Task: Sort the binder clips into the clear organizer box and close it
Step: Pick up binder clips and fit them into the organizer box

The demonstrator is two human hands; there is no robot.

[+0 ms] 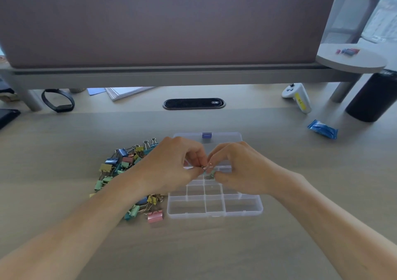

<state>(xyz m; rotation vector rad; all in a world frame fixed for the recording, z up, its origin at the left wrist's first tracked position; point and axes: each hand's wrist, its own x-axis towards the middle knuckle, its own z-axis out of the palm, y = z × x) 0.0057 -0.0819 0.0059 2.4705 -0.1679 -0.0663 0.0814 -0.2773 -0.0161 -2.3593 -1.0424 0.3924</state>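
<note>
Head view, mid-sort: left hand (171, 168) and right hand (240, 170) pinch a green clip (212, 173) over the box (214, 214) at twelve o'clock; next, likely drop it in.

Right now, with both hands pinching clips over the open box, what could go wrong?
1. The left hand and right hand pinch small clips by the fingertips above the organizer box; one could slip into the wrong compartment.
2. The left forearm lies across the clip pile; pulling back may scatter clips over the desk.
</note>
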